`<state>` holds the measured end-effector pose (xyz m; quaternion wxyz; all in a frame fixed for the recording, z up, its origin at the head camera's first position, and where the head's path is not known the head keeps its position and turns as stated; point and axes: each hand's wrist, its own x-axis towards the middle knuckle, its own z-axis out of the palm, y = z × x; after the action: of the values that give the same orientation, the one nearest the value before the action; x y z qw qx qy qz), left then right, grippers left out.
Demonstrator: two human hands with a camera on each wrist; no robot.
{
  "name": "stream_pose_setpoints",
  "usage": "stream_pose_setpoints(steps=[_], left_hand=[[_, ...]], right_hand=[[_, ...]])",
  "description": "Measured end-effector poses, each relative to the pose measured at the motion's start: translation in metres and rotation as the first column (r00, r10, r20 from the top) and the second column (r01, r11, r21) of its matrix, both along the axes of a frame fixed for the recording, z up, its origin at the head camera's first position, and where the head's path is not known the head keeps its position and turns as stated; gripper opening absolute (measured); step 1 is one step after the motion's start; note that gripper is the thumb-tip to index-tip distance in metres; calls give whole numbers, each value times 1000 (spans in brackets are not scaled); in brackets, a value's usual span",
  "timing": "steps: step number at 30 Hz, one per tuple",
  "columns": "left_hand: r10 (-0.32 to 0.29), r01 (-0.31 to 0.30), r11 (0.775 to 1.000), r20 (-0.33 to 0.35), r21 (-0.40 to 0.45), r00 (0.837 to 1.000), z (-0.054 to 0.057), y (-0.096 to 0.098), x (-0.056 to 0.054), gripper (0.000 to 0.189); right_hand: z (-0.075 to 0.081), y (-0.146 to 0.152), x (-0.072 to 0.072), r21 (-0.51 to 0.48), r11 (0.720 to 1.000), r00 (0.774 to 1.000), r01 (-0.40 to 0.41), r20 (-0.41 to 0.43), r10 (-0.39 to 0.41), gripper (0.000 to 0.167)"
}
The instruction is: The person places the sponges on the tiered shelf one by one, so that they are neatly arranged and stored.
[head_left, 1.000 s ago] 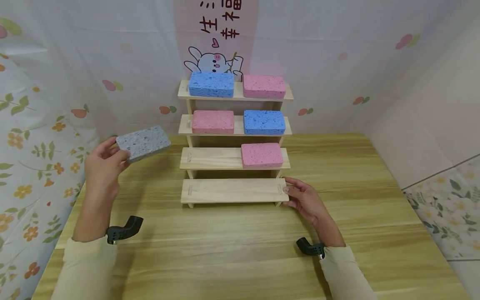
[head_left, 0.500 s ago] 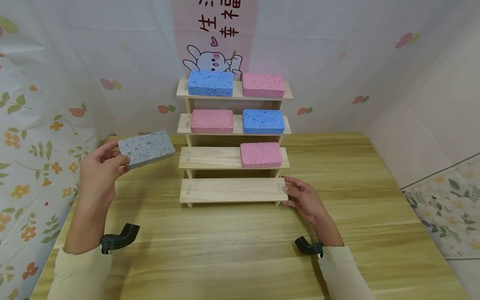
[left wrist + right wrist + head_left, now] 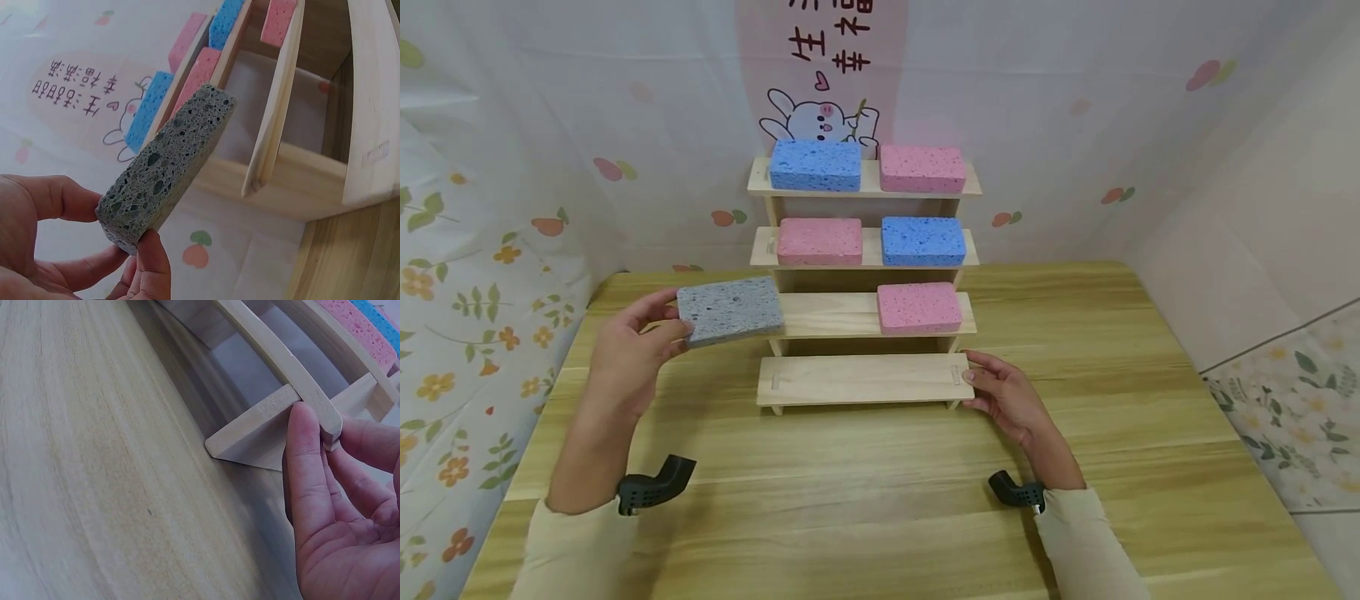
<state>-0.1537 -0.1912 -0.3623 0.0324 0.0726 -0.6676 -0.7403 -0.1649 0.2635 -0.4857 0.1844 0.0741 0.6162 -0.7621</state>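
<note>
A grey speckled sponge point(image 3: 730, 310) is pinched at its left end by my left hand point(image 3: 636, 350), held in the air with its right end in front of the left end of the second shelf from the bottom. The left wrist view shows the thumb and fingers gripping one end of the sponge point(image 3: 165, 165). My right hand point(image 3: 1011, 400) grips the right end of the bottom shelf of a wooden stepped rack point(image 3: 865, 379). In the right wrist view the thumb and fingers pinch that shelf end point(image 3: 322, 409) from both faces.
The top shelf bears a blue sponge point(image 3: 816, 165) and a pink sponge point(image 3: 922, 169). Below lie a pink sponge point(image 3: 820, 242) and a blue sponge point(image 3: 923, 241), then another pink sponge point(image 3: 919, 307) on the right. The rack stands on a wood-grain table point(image 3: 850, 500) before a printed cloth point(image 3: 662, 125).
My left hand has moved the grey sponge rightward and slightly down, up to the rack's left side. The right hand stays on the bottom shelf's end.
</note>
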Motion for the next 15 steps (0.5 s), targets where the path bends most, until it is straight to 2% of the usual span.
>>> stream_pose_setpoints(steps=[9,15], left_hand=[[-69,72,990,25,-124,997,2,32,-9,55],[-77,82,983,41,-163,996,1,44,-14,54]], right_hand=[[1,-1,0,-7,1000,1000,6,3,-6,56],[1,-1,0,-13,1000,1000,7,4,-7,54]])
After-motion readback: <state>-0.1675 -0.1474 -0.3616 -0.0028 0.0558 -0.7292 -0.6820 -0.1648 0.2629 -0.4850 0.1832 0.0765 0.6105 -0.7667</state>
